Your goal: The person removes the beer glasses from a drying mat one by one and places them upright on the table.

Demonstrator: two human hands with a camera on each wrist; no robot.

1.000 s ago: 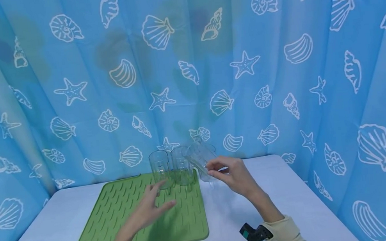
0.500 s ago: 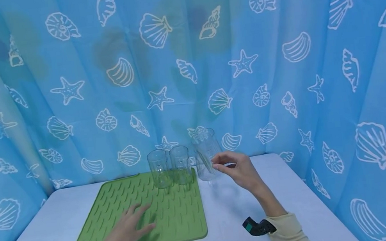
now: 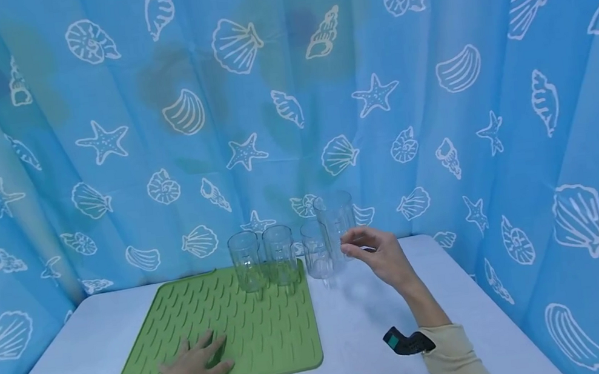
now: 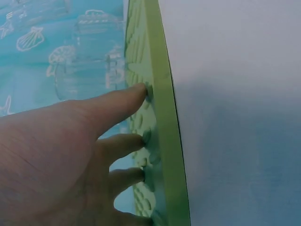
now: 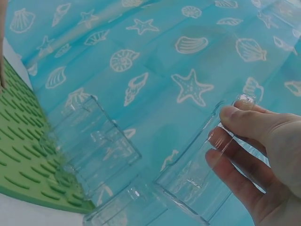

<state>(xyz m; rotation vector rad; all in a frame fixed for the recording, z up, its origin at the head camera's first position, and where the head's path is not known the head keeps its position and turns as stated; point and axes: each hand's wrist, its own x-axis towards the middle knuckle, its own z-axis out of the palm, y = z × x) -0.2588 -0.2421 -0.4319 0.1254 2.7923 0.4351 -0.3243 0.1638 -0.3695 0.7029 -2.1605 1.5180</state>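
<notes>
My right hand (image 3: pixel 386 257) pinches the handle of a clear glass mug (image 3: pixel 334 211), held nearly upright above the table. In the right wrist view the thumb presses the handle (image 5: pixel 244 100) and the other fingers curl behind it. Just left of the held mug, a second glass mug (image 3: pixel 316 255) stands on the table beside the mat. Two more mugs, one (image 3: pixel 245 256) and its neighbour (image 3: pixel 279 253), stand upright at the mat's back right corner. My left hand (image 3: pixel 189 369) has its fingers spread, fingertips down on the green ridged mat (image 3: pixel 181 312) near its front edge.
A white-covered table (image 3: pixel 381 337) carries the mat on its left side. Behind and at both sides hangs a blue curtain (image 3: pixel 294 139) with white shells and starfish, close to the table's back edge.
My right hand has moved rightward with the mug, which went from tilted to nearly upright. The left hand has drawn away from the mugs, toward the front left of the mat.
</notes>
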